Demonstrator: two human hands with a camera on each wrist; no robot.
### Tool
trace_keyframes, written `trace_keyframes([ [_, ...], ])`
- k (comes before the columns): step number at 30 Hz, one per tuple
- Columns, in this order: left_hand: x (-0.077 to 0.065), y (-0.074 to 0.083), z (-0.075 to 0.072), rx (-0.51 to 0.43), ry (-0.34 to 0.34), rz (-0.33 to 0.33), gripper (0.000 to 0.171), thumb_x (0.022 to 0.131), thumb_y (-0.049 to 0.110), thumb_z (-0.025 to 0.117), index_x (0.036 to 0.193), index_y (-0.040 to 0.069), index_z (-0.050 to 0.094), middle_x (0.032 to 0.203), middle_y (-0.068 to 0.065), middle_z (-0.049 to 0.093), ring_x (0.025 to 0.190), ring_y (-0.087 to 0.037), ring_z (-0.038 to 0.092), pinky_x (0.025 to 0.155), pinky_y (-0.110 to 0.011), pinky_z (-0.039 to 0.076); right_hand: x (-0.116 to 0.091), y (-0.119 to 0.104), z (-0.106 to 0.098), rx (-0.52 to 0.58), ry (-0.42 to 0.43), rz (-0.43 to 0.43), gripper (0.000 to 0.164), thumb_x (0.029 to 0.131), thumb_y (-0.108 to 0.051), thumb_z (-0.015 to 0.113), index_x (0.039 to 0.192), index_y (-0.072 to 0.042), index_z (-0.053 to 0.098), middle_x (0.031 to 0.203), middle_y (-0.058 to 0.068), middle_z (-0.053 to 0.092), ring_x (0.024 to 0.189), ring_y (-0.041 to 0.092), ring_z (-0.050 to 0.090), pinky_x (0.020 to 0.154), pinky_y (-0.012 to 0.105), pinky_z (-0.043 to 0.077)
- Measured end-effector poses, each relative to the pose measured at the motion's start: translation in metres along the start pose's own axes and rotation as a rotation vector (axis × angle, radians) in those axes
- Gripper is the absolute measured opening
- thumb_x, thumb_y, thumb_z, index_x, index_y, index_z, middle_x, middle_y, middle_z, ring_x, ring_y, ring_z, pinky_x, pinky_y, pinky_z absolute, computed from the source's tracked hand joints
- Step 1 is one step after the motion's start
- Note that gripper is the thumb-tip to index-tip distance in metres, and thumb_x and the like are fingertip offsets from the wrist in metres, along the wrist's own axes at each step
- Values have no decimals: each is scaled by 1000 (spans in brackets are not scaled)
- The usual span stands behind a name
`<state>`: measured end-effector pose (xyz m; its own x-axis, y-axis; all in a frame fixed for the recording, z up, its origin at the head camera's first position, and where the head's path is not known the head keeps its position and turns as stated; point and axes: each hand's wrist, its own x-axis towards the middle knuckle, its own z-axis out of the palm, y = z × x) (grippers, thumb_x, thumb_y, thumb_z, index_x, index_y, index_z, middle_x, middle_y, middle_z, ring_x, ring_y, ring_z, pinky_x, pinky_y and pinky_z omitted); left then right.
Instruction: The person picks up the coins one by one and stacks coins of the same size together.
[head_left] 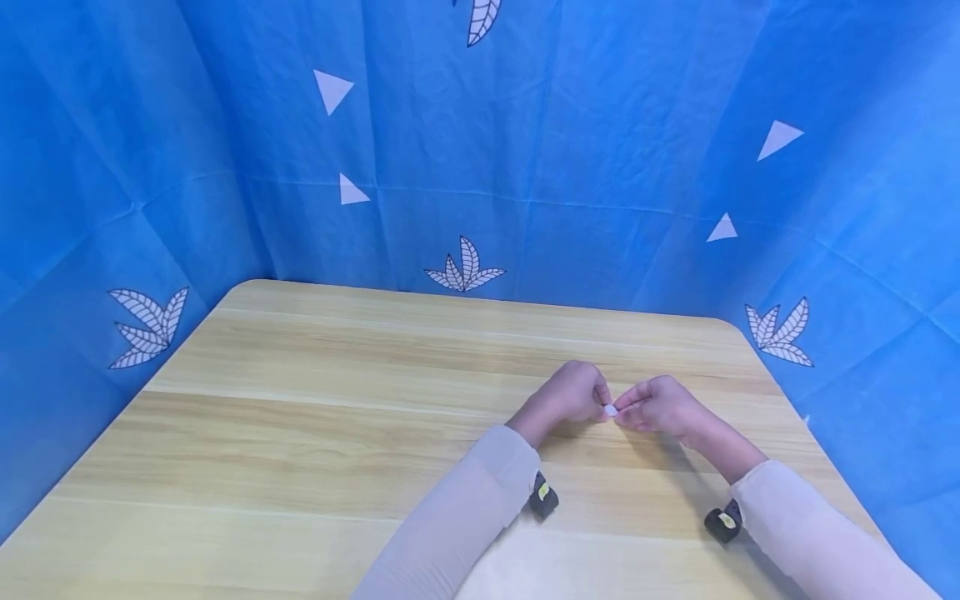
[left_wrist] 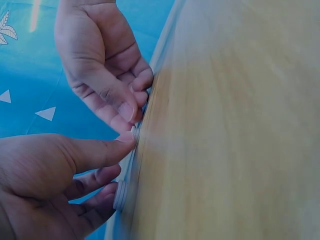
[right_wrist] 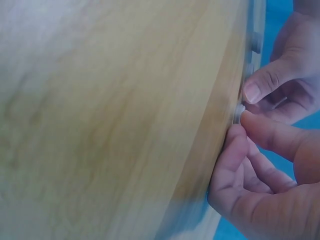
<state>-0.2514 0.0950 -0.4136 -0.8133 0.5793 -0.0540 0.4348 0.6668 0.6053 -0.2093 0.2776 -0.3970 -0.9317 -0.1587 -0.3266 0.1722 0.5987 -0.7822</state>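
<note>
A small white disc-like piece [head_left: 611,410] is between the fingertips of both hands, just over the wooden table; its exact kind is too small to tell. My left hand [head_left: 576,392] pinches it from the left with thumb and finger. From the other side my right hand [head_left: 660,406] grips it with thumb and fingertips. Close up in the left wrist view, the white piece [left_wrist: 134,131] is mostly covered by the thumbs. A short stack of pale round discs [left_wrist: 120,195] stands beside the left hand's lower fingers; in the head view that hand hides it.
The wooden table [head_left: 300,417] has rounded far corners and stretches widely to the left of the hands. Blue cloth [head_left: 600,125] with white leaves and triangles hangs around its back and sides. Black wrist cameras [head_left: 543,497] sit at both cuffs.
</note>
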Motion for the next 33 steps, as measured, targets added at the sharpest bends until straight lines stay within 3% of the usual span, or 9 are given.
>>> trace_keyframes([
  [4, 1, -2, -3, 17, 7, -11, 18, 84, 25, 87, 99, 18, 80, 91, 13, 70, 86, -5, 57, 82, -20, 48, 2, 3, -3, 17, -11, -5, 24, 88, 4, 73, 108, 14, 67, 84, 7, 72, 73, 14, 62, 65, 27, 55],
  [12, -2, -8, -14, 76, 20, 29, 14, 92, 29, 79, 100, 17, 81, 98, 10, 73, 96, -9, 62, 85, -22, 50, 0, -3, -21, 28, 34, -17, 28, 95, 3, 63, 119, 18, 62, 103, 15, 72, 88, 17, 66, 76, 30, 59],
  [17, -11, -16, -32, 81, 33, 6, 16, 97, 31, 73, 96, 16, 81, 97, 8, 74, 93, -10, 62, 86, -25, 52, 1, -13, -27, 36, 48, -35, 30, 99, 0, 60, 122, 19, 60, 105, 18, 71, 89, 17, 67, 77, 29, 59],
  [22, -20, -26, -51, 139, 50, -8, 19, 98, 32, 71, 98, 15, 80, 99, 7, 74, 97, -11, 62, 95, -31, 50, 3, -22, -22, 4, 89, -59, 31, 99, 0, 60, 122, 19, 60, 104, 19, 71, 87, 18, 67, 77, 30, 59],
  [33, -50, -47, -86, 249, 95, -52, 26, 98, 34, 70, 109, 11, 77, 115, -2, 72, 115, -24, 60, 101, -39, 49, 0, -34, -7, -350, 336, -115, 24, 99, -12, 63, 110, 7, 71, 100, 21, 74, 84, 28, 68, 71, 41, 55],
])
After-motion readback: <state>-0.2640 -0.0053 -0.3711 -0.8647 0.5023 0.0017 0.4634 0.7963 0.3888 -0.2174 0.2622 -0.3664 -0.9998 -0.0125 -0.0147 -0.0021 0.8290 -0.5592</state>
